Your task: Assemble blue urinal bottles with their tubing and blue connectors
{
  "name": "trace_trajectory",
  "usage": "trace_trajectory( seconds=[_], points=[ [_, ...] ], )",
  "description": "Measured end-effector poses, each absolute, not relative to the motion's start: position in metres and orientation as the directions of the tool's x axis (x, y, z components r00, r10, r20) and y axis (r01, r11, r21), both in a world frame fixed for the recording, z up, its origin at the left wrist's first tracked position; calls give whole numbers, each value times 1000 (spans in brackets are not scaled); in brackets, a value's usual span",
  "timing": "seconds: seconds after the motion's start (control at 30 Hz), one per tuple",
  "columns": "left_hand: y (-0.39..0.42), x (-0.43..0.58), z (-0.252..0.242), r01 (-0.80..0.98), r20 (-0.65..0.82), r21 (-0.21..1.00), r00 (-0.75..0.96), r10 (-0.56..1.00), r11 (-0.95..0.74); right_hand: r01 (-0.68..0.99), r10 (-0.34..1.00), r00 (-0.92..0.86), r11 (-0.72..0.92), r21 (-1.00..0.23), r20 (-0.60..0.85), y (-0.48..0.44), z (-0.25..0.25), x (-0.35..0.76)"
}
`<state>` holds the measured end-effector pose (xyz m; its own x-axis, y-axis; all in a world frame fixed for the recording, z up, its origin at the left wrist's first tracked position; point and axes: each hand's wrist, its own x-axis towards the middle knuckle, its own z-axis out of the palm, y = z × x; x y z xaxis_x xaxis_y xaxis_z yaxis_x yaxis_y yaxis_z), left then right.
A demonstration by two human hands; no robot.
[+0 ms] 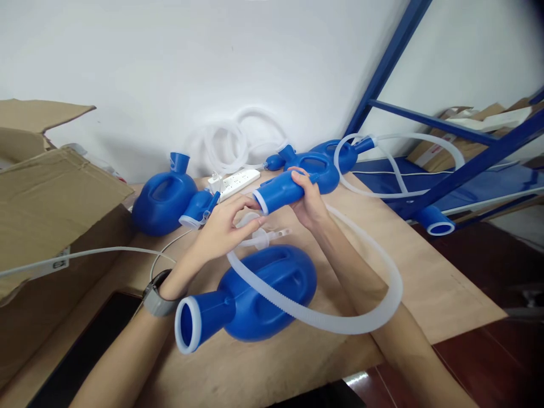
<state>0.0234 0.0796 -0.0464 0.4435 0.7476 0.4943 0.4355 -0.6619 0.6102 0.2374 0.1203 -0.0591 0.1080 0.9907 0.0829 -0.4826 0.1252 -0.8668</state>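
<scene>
My right hand [309,199] is wrapped round a blue plastic tube [280,191] with a white rim at its open mouth, held tilted above the table. My left hand [225,224] grips the tube's mouth, its thumb at the lower rim and its fingertips partly hidden by it. Below my hands a blue urinal bottle [272,283] lies on its side, its white-rimmed mouth toward the lower left. A translucent ribbed hose [340,324] loops across this bottle and over my right forearm. Under the tube sits a clear plastic fitting [261,239], partly covered by my left hand.
Another blue bottle [164,198] and a small blue mouthpiece [198,208] stand left of a white power strip [236,182]. More blue bottles [314,164] and coiled hoses [227,147] are at the wall. A cardboard box [55,198] is left, a blue metal rack [459,175] right.
</scene>
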Motion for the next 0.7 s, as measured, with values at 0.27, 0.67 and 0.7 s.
trace_trajectory(
  seconds=[0.27,0.67,0.7],
  points=[
    [74,28,-42,345,420,756,396,816,-556,-422,967,185,239,-874,175,109,-55,226],
    [80,10,-31,514,231,689,514,826,-512,-329,991,129,30,-944,-14,127,-51,263],
    [82,7,-31,549,209,682,487,848,-483,-297,989,147,12,-955,-33,131,-55,269]
  ],
)
